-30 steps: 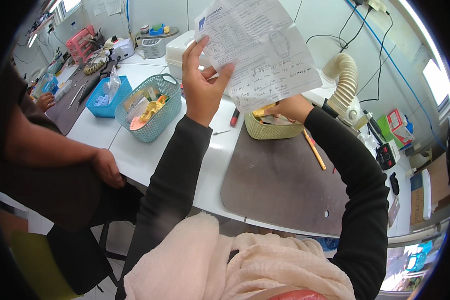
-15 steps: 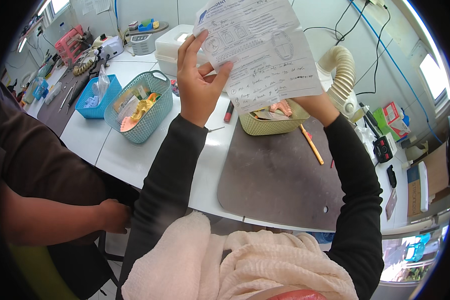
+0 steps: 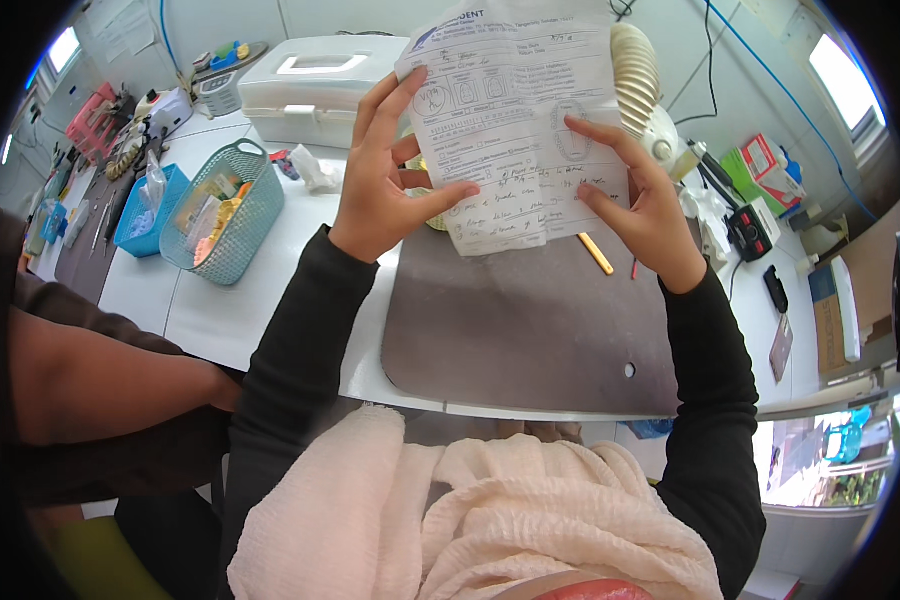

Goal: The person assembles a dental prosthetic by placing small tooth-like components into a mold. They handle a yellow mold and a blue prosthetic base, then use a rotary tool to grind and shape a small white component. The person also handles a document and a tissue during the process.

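A creased white paper form (image 3: pixel 510 125), with printed boxes, a tooth-arch diagram and handwritten lines, is held up above the bench. My left hand (image 3: pixel 380 185) grips its left edge, fingers behind and thumb on the front. At the right edge, my right hand (image 3: pixel 650 205) pinches the sheet, with fingertips and thumb showing on its front. The form hides most of a yellow-green basket behind it. Below the paper, a yellow-handled tool (image 3: pixel 596 254) lies on a dark grey mat (image 3: pixel 510 330).
Left of my hands stands a teal basket (image 3: pixel 250 235) with yellow and pink dental casts (image 3: pixel 220 225), beside a blue basket (image 3: pixel 130 235). A translucent lidded box (image 3: pixel 310 95) sits behind. A ribbed hose (image 3: pixel 635 80) rises at right. Another person's arm (image 3: pixel 120 380) is close on the left.
My right hand has come up from the yellow-green basket behind the sheet and now holds the form's right edge. The form sits slightly lower and straighter. My view has shifted.
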Demonstrator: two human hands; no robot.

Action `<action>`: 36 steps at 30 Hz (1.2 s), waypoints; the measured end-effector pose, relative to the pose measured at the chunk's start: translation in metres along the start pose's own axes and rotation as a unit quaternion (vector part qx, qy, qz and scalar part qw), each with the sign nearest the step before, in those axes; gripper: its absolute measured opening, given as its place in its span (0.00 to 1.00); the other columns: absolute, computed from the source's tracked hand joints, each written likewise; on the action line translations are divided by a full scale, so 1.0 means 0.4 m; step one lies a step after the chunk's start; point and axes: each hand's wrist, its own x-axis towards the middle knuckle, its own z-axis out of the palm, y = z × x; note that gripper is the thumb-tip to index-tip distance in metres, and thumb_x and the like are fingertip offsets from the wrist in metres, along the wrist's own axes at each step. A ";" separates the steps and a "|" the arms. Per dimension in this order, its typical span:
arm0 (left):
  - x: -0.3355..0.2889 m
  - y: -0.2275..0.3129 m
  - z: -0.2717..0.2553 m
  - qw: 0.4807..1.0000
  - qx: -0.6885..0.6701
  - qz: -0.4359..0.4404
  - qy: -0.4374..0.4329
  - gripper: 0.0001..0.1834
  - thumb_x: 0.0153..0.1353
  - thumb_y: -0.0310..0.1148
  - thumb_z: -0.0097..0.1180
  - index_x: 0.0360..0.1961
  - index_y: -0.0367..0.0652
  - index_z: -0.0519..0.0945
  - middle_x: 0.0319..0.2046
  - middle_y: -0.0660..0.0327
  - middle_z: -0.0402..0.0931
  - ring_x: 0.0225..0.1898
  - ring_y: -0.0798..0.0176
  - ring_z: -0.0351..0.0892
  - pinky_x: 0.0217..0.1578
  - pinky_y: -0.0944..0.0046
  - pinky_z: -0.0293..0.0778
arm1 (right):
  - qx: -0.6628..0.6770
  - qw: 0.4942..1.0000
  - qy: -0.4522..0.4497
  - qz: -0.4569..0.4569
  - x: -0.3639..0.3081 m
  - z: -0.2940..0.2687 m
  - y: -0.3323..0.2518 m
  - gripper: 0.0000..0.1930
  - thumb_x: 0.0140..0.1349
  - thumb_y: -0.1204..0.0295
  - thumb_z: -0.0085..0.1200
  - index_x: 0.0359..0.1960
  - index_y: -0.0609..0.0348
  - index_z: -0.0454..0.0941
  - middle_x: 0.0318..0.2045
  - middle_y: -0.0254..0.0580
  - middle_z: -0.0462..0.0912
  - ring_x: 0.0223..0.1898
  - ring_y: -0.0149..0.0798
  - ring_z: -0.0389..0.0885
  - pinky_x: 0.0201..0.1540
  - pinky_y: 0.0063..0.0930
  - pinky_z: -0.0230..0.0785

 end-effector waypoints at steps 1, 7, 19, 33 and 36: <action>-0.003 -0.002 0.009 1.000 0.003 -0.006 -0.010 0.51 0.46 0.24 0.72 0.68 0.39 0.53 0.64 0.53 0.47 0.58 0.47 0.72 0.42 0.62 0.86 | 0.047 0.999 0.004 0.015 -0.019 -0.008 0.004 0.29 0.55 0.86 0.52 0.61 0.61 0.68 0.58 0.42 0.72 0.59 0.35 0.70 0.63 0.27 0.60; -0.028 0.011 0.058 0.991 -0.018 -0.089 -0.098 0.48 0.46 0.22 0.70 0.68 0.41 0.57 0.66 0.54 0.47 0.57 0.48 0.74 0.42 0.64 0.85 | 0.136 0.984 0.017 0.110 -0.157 -0.075 0.009 0.31 0.53 0.83 0.55 0.62 0.64 0.67 0.63 0.43 0.69 0.64 0.35 0.65 0.67 0.27 0.52; -0.103 0.016 0.163 0.936 -0.030 -0.143 -0.320 0.24 0.55 0.19 0.60 0.55 0.40 0.74 0.60 0.54 0.62 0.49 0.62 0.80 0.43 0.69 0.78 | -0.022 0.866 0.262 0.426 -0.693 -0.514 0.174 0.30 0.45 0.80 0.43 0.55 0.61 0.76 0.53 0.41 0.76 0.46 0.28 0.75 0.50 0.17 0.65; -0.098 -0.003 0.198 0.912 -0.011 -0.174 -0.371 0.18 0.58 0.22 0.57 0.51 0.37 0.76 0.49 0.56 0.72 0.42 0.63 0.82 0.39 0.71 0.75 | -0.427 0.433 0.274 0.745 -0.938 -0.712 0.403 0.39 0.57 0.40 0.48 0.67 0.45 0.59 0.63 0.60 0.62 0.65 0.58 0.58 0.66 0.51 0.50; -0.098 0.007 0.185 0.912 0.011 -0.184 -0.367 0.18 0.57 0.22 0.58 0.50 0.38 0.77 0.47 0.57 0.74 0.41 0.65 0.82 0.36 0.72 0.73 | -0.412 0.435 0.254 0.759 -0.902 -0.670 0.441 0.38 0.59 0.40 0.45 0.68 0.44 0.58 0.65 0.61 0.59 0.67 0.58 0.55 0.65 0.54 0.48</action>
